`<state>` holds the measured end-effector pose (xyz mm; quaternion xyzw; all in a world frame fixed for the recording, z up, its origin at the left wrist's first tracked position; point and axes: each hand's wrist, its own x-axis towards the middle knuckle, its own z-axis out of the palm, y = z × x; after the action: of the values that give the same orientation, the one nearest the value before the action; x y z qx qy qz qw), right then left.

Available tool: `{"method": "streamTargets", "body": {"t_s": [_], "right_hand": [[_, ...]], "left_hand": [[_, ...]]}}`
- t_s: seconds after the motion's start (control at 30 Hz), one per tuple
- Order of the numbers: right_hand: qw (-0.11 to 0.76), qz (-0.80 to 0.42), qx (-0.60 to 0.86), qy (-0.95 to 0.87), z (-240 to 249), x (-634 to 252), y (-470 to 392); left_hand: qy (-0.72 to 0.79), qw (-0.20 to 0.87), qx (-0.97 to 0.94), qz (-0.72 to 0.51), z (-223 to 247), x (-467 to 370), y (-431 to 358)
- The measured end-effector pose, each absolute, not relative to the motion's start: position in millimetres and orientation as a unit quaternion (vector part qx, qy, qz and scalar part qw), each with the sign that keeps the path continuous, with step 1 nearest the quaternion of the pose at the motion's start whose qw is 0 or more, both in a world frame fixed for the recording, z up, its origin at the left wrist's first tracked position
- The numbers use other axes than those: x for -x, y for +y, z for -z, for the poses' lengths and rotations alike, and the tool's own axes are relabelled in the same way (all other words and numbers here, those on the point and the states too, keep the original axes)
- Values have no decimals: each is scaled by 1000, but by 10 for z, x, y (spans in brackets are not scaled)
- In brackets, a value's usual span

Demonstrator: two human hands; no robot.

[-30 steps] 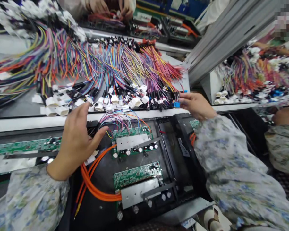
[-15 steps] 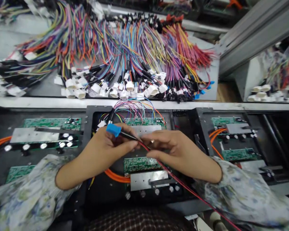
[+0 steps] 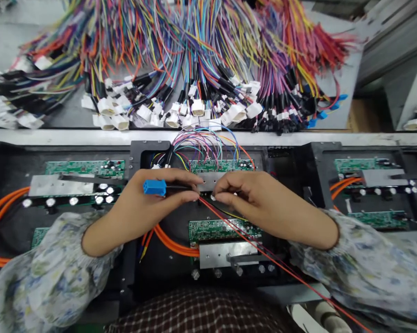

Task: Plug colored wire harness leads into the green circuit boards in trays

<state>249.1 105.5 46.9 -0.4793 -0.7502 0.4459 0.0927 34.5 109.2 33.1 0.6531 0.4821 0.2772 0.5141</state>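
My left hand [image 3: 163, 189] pinches a cable between thumb and fingers. A blue connector [image 3: 154, 187] on the cable's black sleeve lies across that palm, pointing left. Red wires [image 3: 250, 240] run from my left fingertips down to the lower right. Close to its right, my right hand [image 3: 243, 192] has thumb and fingertips pressed together near the wires; what they hold is too small to make out. Both hands are above a black housing with an upper green board [image 3: 222, 164] and a lower green board [image 3: 211, 230] carrying a metal plate [image 3: 211, 255].
Bundles of coloured wires [image 3: 201, 46] with white connectors cover the shelf behind. A similar housing with orange cables [image 3: 5, 208] is at the left, another board with a metal plate [image 3: 382, 177] at the right. A metal rail [image 3: 90, 136] runs along the shelf's front.
The blue connector has turned to point left. My right fingers have closed together, and the red wires have spread apart from a dark wire. The view has shifted slightly.
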Motion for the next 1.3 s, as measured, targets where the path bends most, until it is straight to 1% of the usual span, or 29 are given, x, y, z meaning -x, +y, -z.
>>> {"method": "streamTargets", "body": {"t_s": [0.13, 0.5, 0.57, 0.63, 0.73, 0.77, 0.8, 0.9, 0.93, 0.97, 1.0, 1.1, 1.23, 1.3], "right_hand": [[93, -472, 438, -759, -402, -2434, 1069], [21, -431, 396, -811, -404, -2533, 1238], [-16, -443, 379, -812, -424, -2740, 1210], [-73, -468, 364, -802, -436, -3060, 1148], [-141, -492, 397, -762, -445, -3576, 1080], [-131, -483, 425, -754, -443, -3699, 1075], [-97, -450, 473, -751, -433, -3776, 1076], [113, -284, 651, -694, -328, -3735, 1095], [166, -250, 683, -666, -270, -3662, 1108], [192, -244, 698, -645, -206, -3583, 1127], [195, -262, 699, -636, -141, -3511, 1148], [166, -319, 680, -639, 13, -3406, 1197], [164, -335, 681, -630, 75, -3437, 1205], [162, -351, 675, -628, 75, -3454, 1215]], "left_hand": [[479, 505, -662, -278, -262, -339, 1118], [419, 475, -732, -252, -188, -294, 1168], [420, 461, -739, -256, -182, -280, 1172], [433, 438, -740, -269, -180, -261, 1183], [485, 352, -741, -304, -180, -232, 1209], [499, 314, -745, -312, -178, -225, 1215], [502, 279, -755, -316, -173, -221, 1218], [475, 210, -787, -333, -152, -221, 1211], [466, 198, -794, -337, -144, -221, 1208], [463, 193, -798, -334, -138, -219, 1207], [465, 190, -800, -329, -134, -215, 1208], [488, 206, -792, -303, -139, -198, 1212], [559, 256, -736, -285, -162, -212, 1209], [577, 263, -721, -279, -161, -242, 1214]]}}
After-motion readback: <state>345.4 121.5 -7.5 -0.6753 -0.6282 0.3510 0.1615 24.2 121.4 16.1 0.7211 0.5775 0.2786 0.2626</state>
